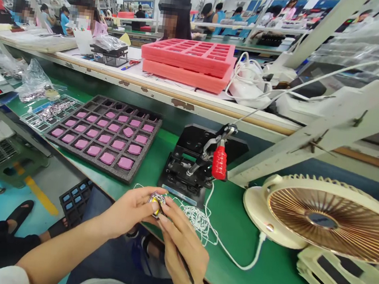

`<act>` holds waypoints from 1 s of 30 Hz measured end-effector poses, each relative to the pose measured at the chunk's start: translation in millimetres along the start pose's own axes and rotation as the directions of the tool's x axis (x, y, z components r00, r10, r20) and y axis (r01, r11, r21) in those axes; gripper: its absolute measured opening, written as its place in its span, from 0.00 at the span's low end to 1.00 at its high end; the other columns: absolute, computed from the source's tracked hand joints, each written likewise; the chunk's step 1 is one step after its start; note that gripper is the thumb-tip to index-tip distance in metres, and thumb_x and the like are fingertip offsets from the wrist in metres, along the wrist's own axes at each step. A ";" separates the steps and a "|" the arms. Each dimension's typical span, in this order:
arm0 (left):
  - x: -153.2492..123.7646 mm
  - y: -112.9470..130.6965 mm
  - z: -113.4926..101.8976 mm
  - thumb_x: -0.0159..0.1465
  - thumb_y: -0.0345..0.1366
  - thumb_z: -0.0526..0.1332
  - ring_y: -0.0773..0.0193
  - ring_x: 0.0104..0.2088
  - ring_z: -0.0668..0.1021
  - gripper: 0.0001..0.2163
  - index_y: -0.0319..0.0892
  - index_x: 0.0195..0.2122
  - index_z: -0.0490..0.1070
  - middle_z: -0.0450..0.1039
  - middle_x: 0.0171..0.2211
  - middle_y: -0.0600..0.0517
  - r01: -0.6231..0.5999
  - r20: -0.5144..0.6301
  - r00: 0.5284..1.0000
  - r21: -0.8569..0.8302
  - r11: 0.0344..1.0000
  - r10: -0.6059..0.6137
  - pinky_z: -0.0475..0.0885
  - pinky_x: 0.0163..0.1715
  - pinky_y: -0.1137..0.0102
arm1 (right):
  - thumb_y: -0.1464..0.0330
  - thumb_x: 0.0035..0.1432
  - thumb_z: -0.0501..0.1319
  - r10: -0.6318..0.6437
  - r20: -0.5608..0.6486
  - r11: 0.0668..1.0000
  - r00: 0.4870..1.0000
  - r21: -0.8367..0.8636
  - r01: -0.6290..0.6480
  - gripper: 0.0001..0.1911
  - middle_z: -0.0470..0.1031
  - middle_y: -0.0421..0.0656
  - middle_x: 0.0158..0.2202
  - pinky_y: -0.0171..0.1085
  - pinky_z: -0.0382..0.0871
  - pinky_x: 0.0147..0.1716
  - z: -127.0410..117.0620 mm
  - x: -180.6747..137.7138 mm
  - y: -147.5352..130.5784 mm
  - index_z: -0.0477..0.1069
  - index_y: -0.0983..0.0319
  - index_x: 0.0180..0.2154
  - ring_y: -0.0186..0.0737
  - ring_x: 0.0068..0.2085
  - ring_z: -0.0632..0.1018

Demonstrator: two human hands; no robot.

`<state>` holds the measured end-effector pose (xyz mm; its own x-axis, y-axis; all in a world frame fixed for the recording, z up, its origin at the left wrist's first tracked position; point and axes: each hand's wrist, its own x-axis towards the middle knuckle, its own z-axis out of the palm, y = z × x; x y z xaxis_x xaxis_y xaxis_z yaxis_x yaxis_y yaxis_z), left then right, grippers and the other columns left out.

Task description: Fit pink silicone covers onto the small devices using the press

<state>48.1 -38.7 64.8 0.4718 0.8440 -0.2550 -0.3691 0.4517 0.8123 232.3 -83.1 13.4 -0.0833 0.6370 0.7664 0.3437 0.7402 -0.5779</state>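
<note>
My left hand and my right hand meet at the green bench's near edge. Both pinch one small part with a yellow and silver face, held between the fingertips. My right hand also carries a thin dark tool along its palm. Just beyond the hands stands a black clamp jig with a red-handled lever. A dark foam tray of several pink pieces lies to the left of the jig.
A small cream fan lies tilted at the right, its white cable and tangled thread beside my hands. Pink trays sit on the raised shelf. Other people work at benches behind. A second tray rests below the bench.
</note>
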 end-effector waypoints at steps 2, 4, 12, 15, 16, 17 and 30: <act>0.5 -0.8 0.3 0.64 0.37 0.76 0.58 0.48 0.83 0.21 0.45 0.57 0.81 0.84 0.49 0.44 0.024 0.031 0.999 -0.074 0.997 -0.021 0.79 0.49 0.66 | 0.85 0.63 0.64 0.018 -0.059 1.000 0.998 0.015 -0.018 0.31 0.80 0.48 0.59 0.62 0.81 0.59 4.2 -4.4 -1.2 0.77 0.55 0.62 0.60 0.63 0.79; 2.3 -1.1 1.9 0.64 0.36 0.76 0.57 0.48 0.84 0.20 0.41 0.57 0.81 0.84 0.51 0.41 0.066 0.062 0.996 -0.165 0.984 -0.056 0.79 0.51 0.64 | 0.85 0.63 0.64 0.057 -0.131 0.998 0.990 0.026 -0.054 0.29 0.81 0.48 0.58 0.64 0.82 0.57 7.7 -9.5 -4.6 0.79 0.55 0.59 0.61 0.62 0.80; 9.1 -11.8 -5.1 0.68 0.30 0.70 0.51 0.45 0.88 0.15 0.36 0.56 0.79 0.83 0.56 0.35 0.099 -0.150 0.979 -0.238 0.966 -0.137 0.82 0.43 0.63 | 0.77 0.67 0.67 0.222 -0.442 0.952 0.869 -0.093 -0.291 0.15 0.83 0.47 0.54 0.57 0.83 0.55 -30.1 -25.4 -8.2 0.83 0.56 0.50 0.54 0.53 0.85; 5.9 -14.9 -15.9 0.68 0.31 0.70 0.49 0.47 0.87 0.16 0.37 0.56 0.80 0.80 0.60 0.34 0.142 -0.182 0.967 -0.204 0.969 -0.180 0.82 0.41 0.64 | 0.64 0.69 0.69 0.462 -0.256 0.838 0.849 -0.187 -0.512 0.07 0.86 0.47 0.47 0.48 0.85 0.51 -64.5 -17.8 5.8 0.86 0.56 0.45 0.50 0.47 0.87; 4.7 -15.8 -18.5 0.68 0.31 0.71 0.49 0.47 0.87 0.15 0.36 0.55 0.81 0.79 0.61 0.33 0.152 -0.178 0.966 -0.194 0.969 -0.187 0.82 0.41 0.64 | 0.61 0.69 0.69 0.519 -0.206 0.803 0.830 -0.216 -0.555 0.08 0.86 0.46 0.45 0.47 0.84 0.51 -74.5 -14.5 10.0 0.86 0.56 0.44 0.49 0.45 0.87; 3.7 -16.7 -20.2 0.68 0.31 0.70 0.50 0.47 0.87 0.15 0.36 0.55 0.81 0.78 0.62 0.33 0.158 -0.168 0.968 -0.185 0.970 -0.189 0.82 0.40 0.65 | 0.59 0.69 0.69 0.550 -0.186 0.780 0.814 -0.234 -0.580 0.10 0.86 0.46 0.45 0.46 0.84 0.51 -82.8 -11.5 13.4 0.87 0.56 0.43 0.49 0.45 0.87; 4.1 -27.2 -13.4 0.64 0.40 0.74 0.46 0.60 0.82 0.25 0.43 0.62 0.79 0.78 0.65 0.44 0.261 -0.194 0.944 -0.054 0.964 -0.266 0.84 0.53 0.67 | 0.54 0.80 0.48 0.510 -0.619 0.581 0.598 -0.265 -0.770 0.24 0.82 0.47 0.40 0.38 0.78 0.43 -125.7 -93.4 -55.9 0.76 0.60 0.42 0.43 0.42 0.83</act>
<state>49.3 -43.7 34.6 0.3884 0.7328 -0.5587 -0.2756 0.6709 0.6884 338.5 -210.9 9.4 0.7041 0.6248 0.3374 0.5119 -0.1173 -0.8510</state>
